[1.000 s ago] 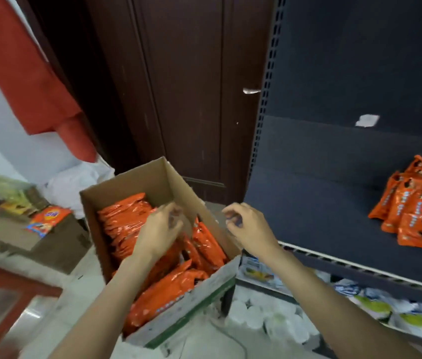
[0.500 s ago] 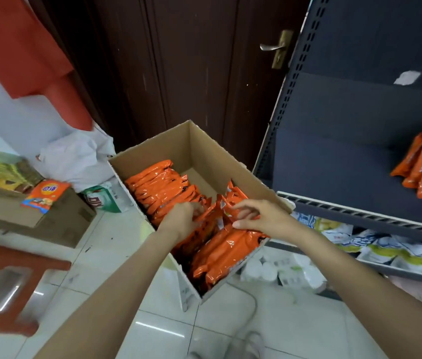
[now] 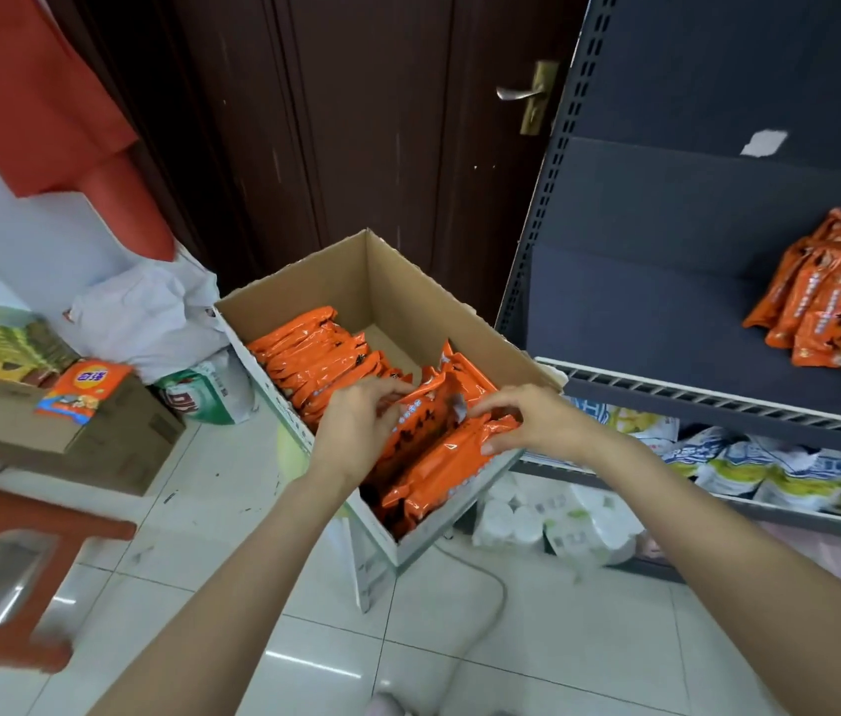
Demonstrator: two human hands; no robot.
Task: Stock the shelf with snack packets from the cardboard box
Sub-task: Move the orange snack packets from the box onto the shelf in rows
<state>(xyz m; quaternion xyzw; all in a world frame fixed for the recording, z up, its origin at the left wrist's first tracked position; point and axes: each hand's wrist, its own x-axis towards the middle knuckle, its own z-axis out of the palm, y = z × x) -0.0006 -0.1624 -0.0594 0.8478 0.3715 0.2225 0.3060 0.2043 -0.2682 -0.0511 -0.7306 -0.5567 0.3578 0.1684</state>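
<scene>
An open cardboard box (image 3: 397, 281) stands on the floor, holding two rows of orange snack packets (image 3: 315, 354). My left hand (image 3: 356, 426) and my right hand (image 3: 532, 421) are both down in the near end of the box. Their fingers close from either side on a bunch of upright orange packets (image 3: 433, 416). On the dark grey shelf (image 3: 666, 323) to the right, a pile of the same orange packets (image 3: 831, 297) lies at the right edge of the view.
A dark wooden door (image 3: 356, 121) stands behind the box. The lower shelf holds white and yellow bags (image 3: 749, 467). A brown carton with an orange pouch (image 3: 82, 390) sits left, a white plastic bag (image 3: 149, 312) beside it, and a red stool (image 3: 5, 560) at the near left.
My view has dropped towards the box. Both hands went from above the box rim down into it and closed on a bunch of orange packets at the near end.
</scene>
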